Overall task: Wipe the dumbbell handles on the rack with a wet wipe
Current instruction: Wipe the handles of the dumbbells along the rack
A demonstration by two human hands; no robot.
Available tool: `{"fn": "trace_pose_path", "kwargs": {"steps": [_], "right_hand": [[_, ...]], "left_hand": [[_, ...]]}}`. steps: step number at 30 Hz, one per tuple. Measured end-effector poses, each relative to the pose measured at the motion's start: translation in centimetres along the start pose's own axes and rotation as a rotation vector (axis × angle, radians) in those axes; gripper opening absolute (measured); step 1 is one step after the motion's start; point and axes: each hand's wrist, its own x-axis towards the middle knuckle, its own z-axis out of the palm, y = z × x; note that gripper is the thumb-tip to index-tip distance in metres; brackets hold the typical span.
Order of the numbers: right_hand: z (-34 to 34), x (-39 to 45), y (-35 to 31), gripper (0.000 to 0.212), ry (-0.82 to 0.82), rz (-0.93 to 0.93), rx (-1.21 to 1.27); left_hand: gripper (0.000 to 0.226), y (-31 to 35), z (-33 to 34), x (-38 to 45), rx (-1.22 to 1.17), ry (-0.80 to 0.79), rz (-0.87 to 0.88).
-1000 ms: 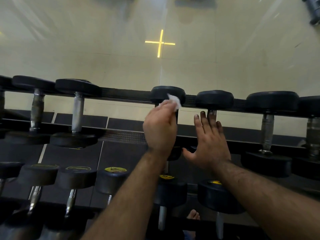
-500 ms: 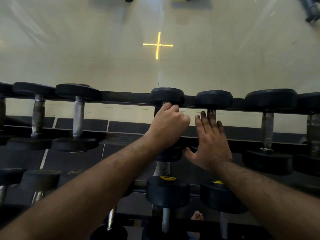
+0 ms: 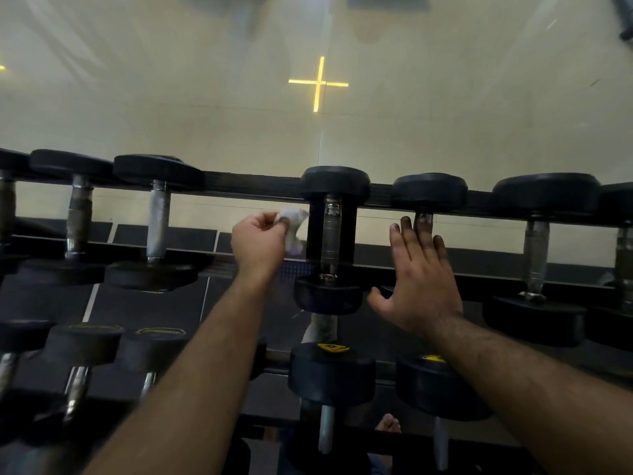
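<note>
Gym rack (image 3: 260,182): left hand (image 3: 258,242) pinches the limp wipe (image 3: 292,223) beside a rigid handle (image 3: 331,231); right hand (image 3: 419,279) spread flat.

Left of the middle dumbbell handle (image 3: 331,231) there is a wide open gap, while right of it a flat hand (image 3: 420,279) blocks the narrow gap.

Looking forward and down from head height, close over the rack (image 3: 376,195), wide-angle and bowing its rails. Taking in both forearms near, dumbbell rows across left to right, pale floor (image 3: 205,97) far beyond.
</note>
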Motion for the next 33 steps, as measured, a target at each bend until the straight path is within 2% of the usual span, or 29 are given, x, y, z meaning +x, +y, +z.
{"fn": "trace_pose_path", "kwargs": {"steps": [2, 5, 8, 10, 11, 14, 16, 18, 21, 23, 25, 27, 30, 31, 33], "right_hand": [[-0.1, 0.0, -0.1, 0.117, 0.006, 0.002, -0.001], [-0.2, 0.0, -0.1, 0.117, 0.003, 0.002, -0.007], [-0.2, -0.1, -0.1, 0.116, 0.003, -0.006, -0.015], [-0.2, -0.1, -0.1, 0.116, 0.014, -0.005, -0.007], [-0.2, 0.0, -0.1, 0.115, 0.015, -0.004, -0.004], [-0.2, 0.0, 0.0, 0.116, -0.006, -0.002, -0.016], [-0.2, -0.2, -0.1, 0.116, -0.008, -0.001, -0.021], [-0.3, -0.1, -0.2, 0.116, -0.001, -0.001, -0.020], [-0.4, 0.1, -0.2, 0.115, -0.006, 0.006, -0.029], [-0.4, 0.0, -0.2, 0.114, -0.009, 0.000, -0.024], [-0.3, -0.2, -0.2, 0.114, 0.002, -0.009, -0.014], [-0.4, -0.1, -0.1, 0.114, 0.003, -0.010, -0.007], [-0.4, 0.0, -0.1, 0.114, -0.003, -0.006, -0.004], [-0.4, 0.0, -0.2, 0.115, 0.001, -0.006, 0.000], [-0.5, -0.1, -0.2, 0.115, 0.001, -0.005, 0.005]], "left_hand": [[0.006, 0.2, 2.5, 1.4, -0.301, -0.051, -0.284], [0.018, 1.5, 5.5, 1.4, -0.483, -0.234, -0.429], [0.027, 0.9, 4.1, 1.1, -0.328, -0.421, -0.385], [0.015, -0.2, 1.7, 1.8, -0.126, -0.560, -0.340], [0.007, -0.5, 0.8, 2.4, -0.103, -0.550, -0.337], [0.009, -0.1, 0.6, 3.9, -0.168, -0.337, -0.314], [0.012, 0.9, 2.2, 3.5, -0.096, -0.323, -0.255], [0.012, 1.7, 4.0, 2.4, -0.052, -0.378, -0.246], [0.014, 1.6, 3.8, 1.7, -0.111, -0.517, -0.331], [0.015, 1.2, 1.5, 1.1, -0.005, -0.661, -0.341], [0.016, 0.9, -1.2, 0.8, 0.145, -0.692, -0.314], [0.017, 0.7, -2.9, 1.0, 0.150, -0.582, -0.273], [0.013, 0.5, -1.5, 1.7, 0.214, -0.243, -0.100], [0.013, 0.5, -0.2, 1.4, 0.261, -0.214, -0.039], [0.018, 0.5, 2.5, 0.1, 0.335, -0.327, -0.026]]}}
